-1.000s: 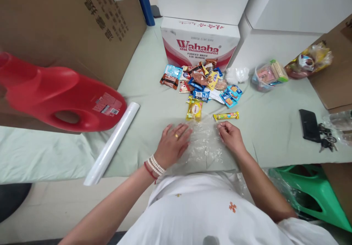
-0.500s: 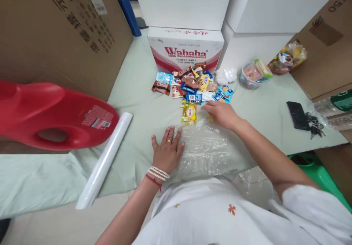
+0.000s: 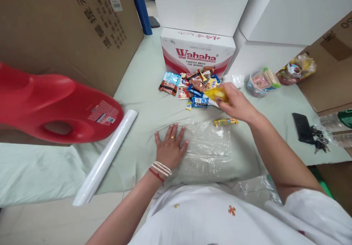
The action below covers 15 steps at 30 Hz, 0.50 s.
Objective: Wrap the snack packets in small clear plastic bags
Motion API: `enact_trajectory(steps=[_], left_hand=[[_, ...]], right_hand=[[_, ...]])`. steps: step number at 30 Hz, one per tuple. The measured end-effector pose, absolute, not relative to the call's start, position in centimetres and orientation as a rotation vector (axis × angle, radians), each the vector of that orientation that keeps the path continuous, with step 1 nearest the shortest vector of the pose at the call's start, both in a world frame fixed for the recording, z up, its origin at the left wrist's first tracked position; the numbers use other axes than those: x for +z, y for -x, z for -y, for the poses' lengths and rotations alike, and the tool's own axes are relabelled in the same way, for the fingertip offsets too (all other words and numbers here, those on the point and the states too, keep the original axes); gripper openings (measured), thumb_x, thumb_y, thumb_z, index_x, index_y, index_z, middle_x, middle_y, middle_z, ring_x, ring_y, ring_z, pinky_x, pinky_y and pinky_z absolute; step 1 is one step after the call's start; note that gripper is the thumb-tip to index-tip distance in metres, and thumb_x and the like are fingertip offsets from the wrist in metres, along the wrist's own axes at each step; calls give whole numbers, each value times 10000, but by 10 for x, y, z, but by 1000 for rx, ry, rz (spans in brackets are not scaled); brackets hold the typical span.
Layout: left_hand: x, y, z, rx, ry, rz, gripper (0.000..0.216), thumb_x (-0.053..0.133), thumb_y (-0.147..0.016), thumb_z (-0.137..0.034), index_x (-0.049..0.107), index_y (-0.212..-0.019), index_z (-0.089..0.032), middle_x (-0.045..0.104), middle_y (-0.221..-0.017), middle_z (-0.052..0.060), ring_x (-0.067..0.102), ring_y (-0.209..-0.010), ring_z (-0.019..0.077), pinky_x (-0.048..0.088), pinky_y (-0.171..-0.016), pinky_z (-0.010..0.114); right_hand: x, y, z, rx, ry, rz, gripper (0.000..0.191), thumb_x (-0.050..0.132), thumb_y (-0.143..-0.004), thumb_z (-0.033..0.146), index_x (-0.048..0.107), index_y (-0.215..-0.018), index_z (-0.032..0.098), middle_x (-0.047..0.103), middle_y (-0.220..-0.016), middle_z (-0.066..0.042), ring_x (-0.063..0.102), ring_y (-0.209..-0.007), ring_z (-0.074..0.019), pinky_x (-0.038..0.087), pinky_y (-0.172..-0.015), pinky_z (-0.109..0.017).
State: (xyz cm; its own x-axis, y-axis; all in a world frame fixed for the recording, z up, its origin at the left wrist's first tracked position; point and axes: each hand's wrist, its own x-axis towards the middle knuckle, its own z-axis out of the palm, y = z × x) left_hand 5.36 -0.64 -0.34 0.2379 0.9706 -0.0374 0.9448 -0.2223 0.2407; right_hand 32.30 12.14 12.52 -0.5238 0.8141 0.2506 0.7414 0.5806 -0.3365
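Observation:
My right hand (image 3: 236,102) pinches a yellow snack packet (image 3: 217,94) and holds it over the right side of a heap of wrapped snacks (image 3: 196,85). Blur hides the print on that packet. My left hand (image 3: 171,147) lies flat with fingers spread on the cloth, its fingertips beside a sheet of clear plastic film (image 3: 206,142). A slim yellow candy stick (image 3: 226,121) rests at the film's far right corner, just below my right hand. The heap holds several blue, brown and red packets.
Behind the heap stands a Wahaba-style water carton (image 3: 198,54). A red jug (image 3: 82,109) and a white roll (image 3: 107,157) are at left. Rightward are a plastic tub (image 3: 254,89), a black phone (image 3: 302,127), keys (image 3: 320,140) and clear bottles (image 3: 334,122).
My right hand has picked up the yellow packet from near the film and lifted it toward the heap. The candy stick now shows. My left hand stays flat; the view has shifted slightly.

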Motion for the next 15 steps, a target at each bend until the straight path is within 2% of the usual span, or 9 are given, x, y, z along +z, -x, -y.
enact_trajectory(steps=[3,5,7,9,11,12,15], left_hand=[[-7,-55,0,219,-2289,-1824,578,398,-1044,-439,412,-1595,-261,267,-1715,139,298,-1575,350,30,-1194,809],[-10,-54,-2,230,-2285,-1806,575,392,-1046,-419,404,-1599,-262,275,-1713,143,308,-1571,350,31,-1193,808],[-12,-49,-1,245,-2271,-1784,579,386,-1046,-401,393,-1605,-249,300,-1704,155,319,-1566,353,78,-1207,785],[-11,-39,4,315,-2261,-1810,603,408,-1042,-398,372,-1617,-218,315,-1696,182,303,-1569,372,139,-1217,752],[-6,-26,13,477,-2321,-1829,648,470,-1026,-389,331,-1632,-208,317,-1693,201,244,-1587,396,145,-1224,732],[-2,-18,19,571,-2399,-1762,672,502,-1015,-362,301,-1642,-225,333,-1689,193,221,-1596,389,132,-1234,719],[11,5,38,672,-2635,-1166,728,554,-992,-321,241,-1647,-280,395,-1667,151,265,-1592,313,135,-1279,634]], right_hand=[[113,-306,-66,409,1223,2427,535,469,-950,154,465,-1484,171,620,-1357,-159,561,-1190,-296,467,-1010,-477],[88,-280,-31,390,1338,2522,617,462,-939,108,411,-1552,151,546,-1496,-196,532,-1253,-327,436,-1053,-526],[60,-257,-5,420,1431,2628,606,520,-972,206,416,-1563,127,453,-1592,-221,494,-1311,-370,391,-1095,-593],[40,-249,11,512,1384,2697,691,598,-978,404,406,-1574,113,405,-1630,-223,414,-1410,-398,291,-1173,-662],[33,-260,19,551,1307,2655,795,614,-962,533,373,-1589,109,384,-1640,-224,309,-1500,-397,181,-1228,-693],[34,-271,22,548,1271,2600,792,606,-968,540,366,-1590,113,390,-1632,-226,282,-1521,-387,169,-1239,-688],[43,-312,37,645,1057,2509,686,628,-968,506,443,-1525,151,503,-1518,-214,365,-1474,-345,323,-1214,-600]])
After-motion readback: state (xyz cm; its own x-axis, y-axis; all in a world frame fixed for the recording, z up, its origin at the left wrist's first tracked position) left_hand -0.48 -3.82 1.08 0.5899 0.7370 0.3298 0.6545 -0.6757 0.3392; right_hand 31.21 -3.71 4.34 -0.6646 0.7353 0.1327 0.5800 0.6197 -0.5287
